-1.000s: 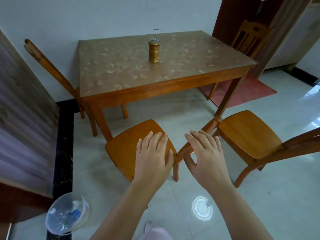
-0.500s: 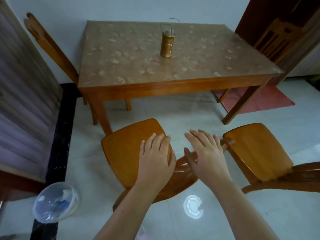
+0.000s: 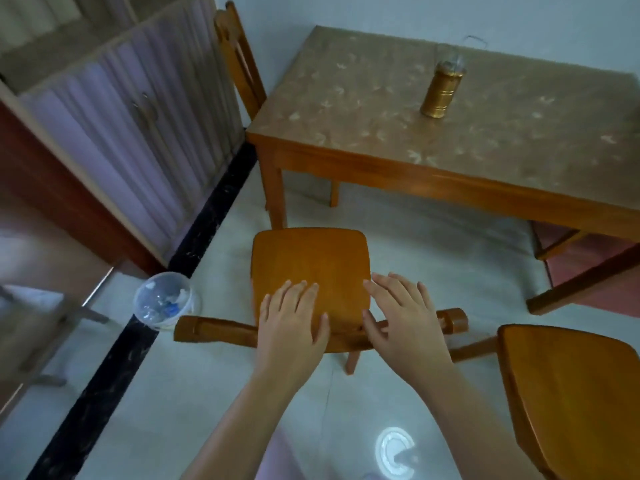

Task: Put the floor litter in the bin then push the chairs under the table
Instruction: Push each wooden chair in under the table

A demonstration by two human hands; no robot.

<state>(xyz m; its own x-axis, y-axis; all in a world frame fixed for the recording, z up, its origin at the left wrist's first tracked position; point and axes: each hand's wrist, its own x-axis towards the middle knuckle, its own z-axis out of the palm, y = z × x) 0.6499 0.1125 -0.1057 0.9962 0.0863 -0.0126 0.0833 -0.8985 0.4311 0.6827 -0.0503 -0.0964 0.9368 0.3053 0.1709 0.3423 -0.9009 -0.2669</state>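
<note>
Behind the wooden chair (image 3: 308,261), left hand (image 3: 292,323) and right hand (image 3: 403,317) lie flat-open on its top rail, gripping nothing; push evenly, straight toward the table (image 3: 450,188). Bin (image 3: 162,301) sits left.

- You're in a home dining room: wooden table (image 3: 450,188) beyond your fingertips (image 3: 301,285), patterned cover under clear sheet.
- Matching wooden chairs: one (image 3: 308,265) under your fingers, another (image 3: 571,393) to their right, a third (image 3: 239,60) at the table's far-left end.
- Brass stacked food carrier (image 3: 441,90) on the tabletop, well beyond your fingers.
- Glossy tiled floor (image 3: 207,393) with black border strip, cabinet with pleated-curtain doors (image 3: 138,109) off to the left.
- Clear bin (image 3: 162,301) with litter, just left of your fingers.
</note>
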